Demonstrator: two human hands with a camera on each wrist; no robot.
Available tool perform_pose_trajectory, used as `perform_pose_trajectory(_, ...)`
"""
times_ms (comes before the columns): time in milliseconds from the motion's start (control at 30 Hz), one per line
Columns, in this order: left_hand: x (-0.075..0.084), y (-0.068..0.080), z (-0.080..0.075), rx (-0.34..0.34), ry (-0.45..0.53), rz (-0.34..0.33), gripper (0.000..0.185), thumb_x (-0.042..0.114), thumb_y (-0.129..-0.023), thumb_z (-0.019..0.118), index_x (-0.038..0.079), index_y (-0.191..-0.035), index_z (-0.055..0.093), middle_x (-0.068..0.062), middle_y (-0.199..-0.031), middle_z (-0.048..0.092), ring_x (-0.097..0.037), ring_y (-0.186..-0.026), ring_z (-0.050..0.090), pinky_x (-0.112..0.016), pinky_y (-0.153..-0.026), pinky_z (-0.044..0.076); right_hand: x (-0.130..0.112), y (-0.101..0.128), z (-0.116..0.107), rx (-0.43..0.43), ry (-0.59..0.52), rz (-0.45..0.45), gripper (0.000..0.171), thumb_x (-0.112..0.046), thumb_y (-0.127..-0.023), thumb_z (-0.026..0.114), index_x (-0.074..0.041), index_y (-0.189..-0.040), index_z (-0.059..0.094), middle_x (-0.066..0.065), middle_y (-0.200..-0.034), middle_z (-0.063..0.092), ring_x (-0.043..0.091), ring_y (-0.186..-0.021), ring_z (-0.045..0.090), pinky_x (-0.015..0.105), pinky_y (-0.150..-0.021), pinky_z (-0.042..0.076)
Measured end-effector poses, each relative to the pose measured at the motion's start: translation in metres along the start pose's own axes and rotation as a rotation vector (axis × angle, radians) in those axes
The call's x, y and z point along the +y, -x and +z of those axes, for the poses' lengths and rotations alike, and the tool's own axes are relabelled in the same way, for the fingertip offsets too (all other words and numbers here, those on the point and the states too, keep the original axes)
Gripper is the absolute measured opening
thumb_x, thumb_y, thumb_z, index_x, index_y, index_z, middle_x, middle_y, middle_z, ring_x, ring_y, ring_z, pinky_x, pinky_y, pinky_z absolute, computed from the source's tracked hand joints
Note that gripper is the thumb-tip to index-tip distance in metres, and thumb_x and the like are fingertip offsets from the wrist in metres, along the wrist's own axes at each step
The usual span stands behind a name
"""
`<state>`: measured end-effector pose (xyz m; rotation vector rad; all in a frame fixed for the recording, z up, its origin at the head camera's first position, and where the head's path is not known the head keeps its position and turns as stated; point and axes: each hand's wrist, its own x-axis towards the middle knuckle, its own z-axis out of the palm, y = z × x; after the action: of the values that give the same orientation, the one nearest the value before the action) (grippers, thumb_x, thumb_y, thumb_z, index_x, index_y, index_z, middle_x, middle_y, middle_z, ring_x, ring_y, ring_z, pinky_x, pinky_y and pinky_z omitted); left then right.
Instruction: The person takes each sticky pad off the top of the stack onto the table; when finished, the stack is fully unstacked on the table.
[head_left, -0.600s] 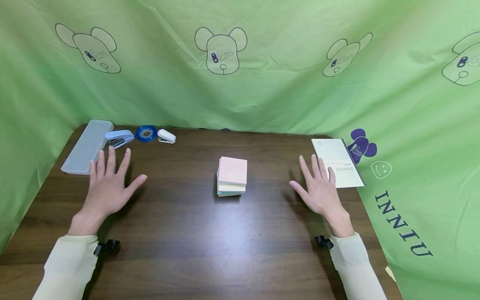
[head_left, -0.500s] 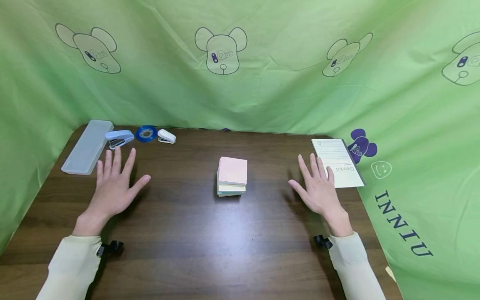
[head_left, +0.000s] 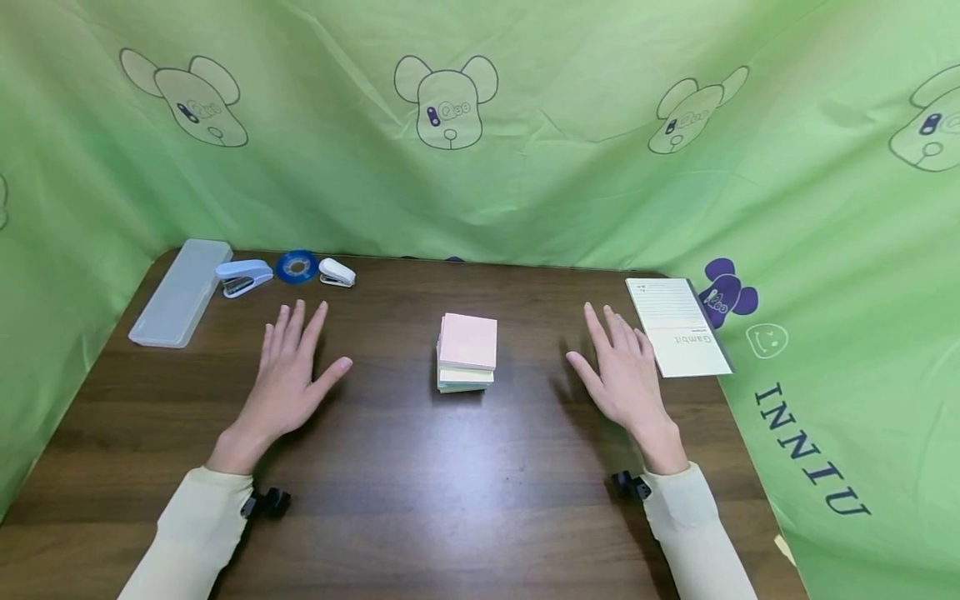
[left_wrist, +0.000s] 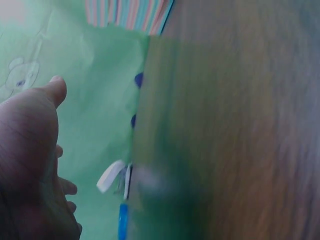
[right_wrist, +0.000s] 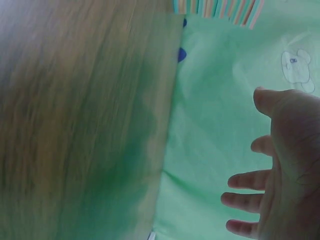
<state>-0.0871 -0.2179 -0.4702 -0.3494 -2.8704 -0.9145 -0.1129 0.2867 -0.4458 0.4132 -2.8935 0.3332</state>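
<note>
Sticky notes, a squarish pastel stack with no real long axis, sit mid-table in the head view, between two flat, spread hands that hold nothing: left hand and right hand, about equally near, palms down. The left wrist view is blurred, showing an open palm. The right wrist view shows straight fingers and striped stack edges beyond.
</note>
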Motion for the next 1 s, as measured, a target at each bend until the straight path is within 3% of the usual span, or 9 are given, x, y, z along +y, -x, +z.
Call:
perform_pose_trajectory(200, 0.015, -0.005, 0.019, 0.016, 0.040, 0.037, 0.089, 0.052, -0.111, 0.063, 0.011, -0.178, 0.021, -0.035, -0.179, 0.016, -0.056, -0.167, 0.007, -0.071, -0.136, 0.003, -0.013, -0.005, 0.003, 0.024, -0.032, -0.020, 0.080, -0.043, -0.109, 0.063, -0.011, -0.175, 0.031, 0.032, -0.170, 0.039, 0.052, -0.156, 0.040, 0.070, -0.124, 0.032)
perform_pose_trajectory(467, 0.030, -0.009, 0.036, 0.002, 0.127, 0.028, 0.087, 0.033, -0.110, 0.069, 0.010, -0.178, 0.021, -0.028, -0.179, 0.027, -0.051, -0.167, 0.020, -0.066, -0.138, 0.013, -0.035, -0.009, 0.010, 0.040, -0.118, -0.050, 0.077, -0.041, -0.111, 0.063, -0.011, -0.175, 0.033, 0.028, -0.168, 0.045, 0.047, -0.155, 0.043, 0.070, -0.123, 0.034)
perform_pose_trajectory(633, 0.037, -0.008, 0.046, -0.034, 0.188, -0.007, 0.087, 0.034, -0.109, 0.071, 0.014, -0.178, 0.022, -0.023, -0.179, 0.030, -0.047, -0.167, 0.024, -0.066, -0.137, 0.019, -0.046, -0.012, 0.014, 0.094, -0.197, -0.094, 0.072, -0.038, -0.110, 0.063, -0.011, -0.173, 0.039, 0.024, -0.161, 0.054, 0.046, -0.147, 0.052, 0.068, -0.119, 0.040)
perform_pose_trajectory(1000, 0.055, -0.013, 0.066, -0.067, 0.302, 0.031, 0.087, 0.033, -0.106, 0.079, 0.011, -0.174, 0.031, -0.016, -0.174, 0.043, -0.036, -0.163, 0.038, -0.060, -0.139, 0.018, -0.061, -0.015, 0.021, 0.165, -0.263, -0.144, 0.065, -0.036, -0.110, 0.060, -0.011, -0.169, 0.047, 0.023, -0.150, 0.063, 0.044, -0.139, 0.059, 0.063, -0.111, 0.047)
